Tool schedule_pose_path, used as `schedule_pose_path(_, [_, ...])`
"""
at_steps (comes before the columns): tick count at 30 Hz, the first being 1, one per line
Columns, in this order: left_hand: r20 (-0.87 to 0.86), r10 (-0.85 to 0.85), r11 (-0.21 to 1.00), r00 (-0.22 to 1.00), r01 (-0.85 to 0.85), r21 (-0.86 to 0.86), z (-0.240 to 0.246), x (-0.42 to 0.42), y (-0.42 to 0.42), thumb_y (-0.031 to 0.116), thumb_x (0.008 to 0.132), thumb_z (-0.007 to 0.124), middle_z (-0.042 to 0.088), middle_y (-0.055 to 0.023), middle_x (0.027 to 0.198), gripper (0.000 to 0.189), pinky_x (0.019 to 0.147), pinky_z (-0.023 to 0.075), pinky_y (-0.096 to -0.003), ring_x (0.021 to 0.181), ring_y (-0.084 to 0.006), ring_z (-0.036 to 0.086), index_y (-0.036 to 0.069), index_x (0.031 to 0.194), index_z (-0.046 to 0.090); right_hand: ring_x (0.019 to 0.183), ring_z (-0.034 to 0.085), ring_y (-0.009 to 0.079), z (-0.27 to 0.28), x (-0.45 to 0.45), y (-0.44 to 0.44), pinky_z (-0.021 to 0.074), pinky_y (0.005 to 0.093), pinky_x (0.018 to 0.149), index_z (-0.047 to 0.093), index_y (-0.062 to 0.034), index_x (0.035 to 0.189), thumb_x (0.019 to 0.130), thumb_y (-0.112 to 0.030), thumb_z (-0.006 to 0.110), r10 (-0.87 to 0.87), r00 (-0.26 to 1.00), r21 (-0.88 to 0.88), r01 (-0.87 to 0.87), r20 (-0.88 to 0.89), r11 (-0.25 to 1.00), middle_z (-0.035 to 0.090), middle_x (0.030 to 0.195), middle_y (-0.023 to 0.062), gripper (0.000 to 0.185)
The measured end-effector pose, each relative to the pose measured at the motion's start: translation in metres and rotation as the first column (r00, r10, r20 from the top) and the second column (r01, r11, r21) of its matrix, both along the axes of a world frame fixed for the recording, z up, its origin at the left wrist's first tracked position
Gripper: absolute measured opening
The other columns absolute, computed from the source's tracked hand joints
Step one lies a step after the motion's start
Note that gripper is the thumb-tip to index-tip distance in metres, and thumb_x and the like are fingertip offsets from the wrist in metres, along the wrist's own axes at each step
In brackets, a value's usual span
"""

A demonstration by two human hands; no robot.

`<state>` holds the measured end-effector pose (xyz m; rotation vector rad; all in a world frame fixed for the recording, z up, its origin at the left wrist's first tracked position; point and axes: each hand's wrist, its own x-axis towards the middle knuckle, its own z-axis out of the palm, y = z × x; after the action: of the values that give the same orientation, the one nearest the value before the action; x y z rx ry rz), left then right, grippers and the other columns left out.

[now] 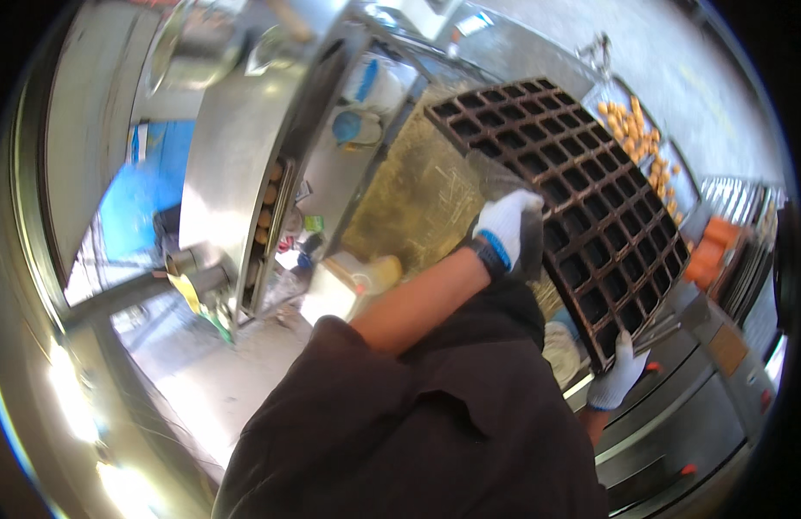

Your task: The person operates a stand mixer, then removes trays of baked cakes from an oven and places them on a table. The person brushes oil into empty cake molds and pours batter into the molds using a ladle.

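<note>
A large dark baking mould tray (588, 188) with many square cups fills the right of the head view, tilted over a worn yellowish board or tabletop (413, 201). My left hand (507, 224), in a white knit glove with a blue cuff and a dark band at the wrist, is at the tray's near long edge; a dark blurred cloth or pad (527, 240) lies along its fingers. At the tray's lower corner, my right hand (618, 376), gloved likewise, grips the rim with the thumb on top.
Small golden baked pieces (634, 133) lie in a metal tray beyond the mould. Orange moulds (715, 250) and stacked metal trays (760, 259) stand at the right, above a steel appliance (686, 402). Leftward are a steel table (238, 149), a shelf with round brown items (264, 217) and a white container (335, 292).
</note>
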<state>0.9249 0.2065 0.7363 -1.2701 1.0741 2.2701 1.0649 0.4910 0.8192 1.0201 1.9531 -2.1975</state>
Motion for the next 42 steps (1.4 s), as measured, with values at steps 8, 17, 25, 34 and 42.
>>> schedule_pose_path(8, [-0.170,0.276,0.958,0.946,-0.258,0.122,0.125,0.149,-0.068,0.020,0.096,0.075,0.072,-0.0054,0.095,0.019,0.078,0.0576,-0.0371,0.086,-0.0219,0.068,0.006,0.108,0.073,0.125,0.063,0.0219,0.076,0.022,-0.027,0.0510,0.0352,0.108,0.044,0.0054,0.158,0.095,-0.014,0.068,0.341,0.881,0.018,-0.355,-0.328,0.935,0.062,0.141,0.0131,0.070])
schedule_pose_path(17, [-0.315,0.718,0.687,0.620,-0.703,0.184,0.154,0.321,-0.182,0.021,0.101,0.063,0.073,-0.0102,0.111,0.025,0.099,0.0570,-0.0439,0.105,-0.0269,0.069,0.003,0.119,0.066,0.124,0.059,0.0199,0.131,-0.013,-0.181,0.0470,0.0327,0.108,0.040,0.0062,0.161,0.086,0.001,0.066,0.881,0.434,0.335,-0.815,-0.186,0.472,0.061,0.140,0.0099,0.079])
schedule_pose_path(25, [-0.348,0.855,0.505,0.385,-0.772,0.387,0.113,0.346,-0.295,0.025,0.103,0.065,0.073,-0.0112,0.121,0.028,0.106,0.0563,-0.0476,0.112,-0.0294,0.069,0.005,0.123,0.068,0.124,0.061,0.0183,0.053,-0.088,-0.395,0.0488,0.0328,0.108,0.036,-0.0003,0.167,0.083,-0.005,0.082,0.985,0.110,0.297,-0.944,-0.134,0.146,0.059,0.148,0.0100,0.095])
schedule_pose_path(34, [-0.174,0.964,0.238,0.202,-0.946,0.219,0.034,0.286,-0.444,0.031,0.100,0.078,0.078,0.0007,0.103,0.017,0.087,0.0613,-0.0374,0.098,-0.0194,0.074,0.016,0.107,0.076,0.119,0.072,0.0323,0.018,-0.171,-0.596,0.0549,0.0410,0.103,0.054,0.0002,0.148,0.088,-0.034,0.084,0.985,0.068,0.542,-0.840,0.156,-0.027,0.074,0.127,0.0241,0.075])
schedule_pose_path(42, [-0.156,0.921,0.382,0.357,-0.907,0.179,0.000,0.283,-0.541,0.036,0.108,0.071,0.071,-0.0121,0.135,0.039,0.111,0.0558,-0.0548,0.124,-0.0333,0.068,0.007,0.134,0.068,0.116,0.074,0.0348,0.018,-0.154,-0.580,0.0566,0.0416,0.100,0.054,-0.0015,0.148,0.085,-0.039,0.086,0.949,0.251,0.593,-0.800,0.193,0.091,0.075,0.124,0.0231,0.080])
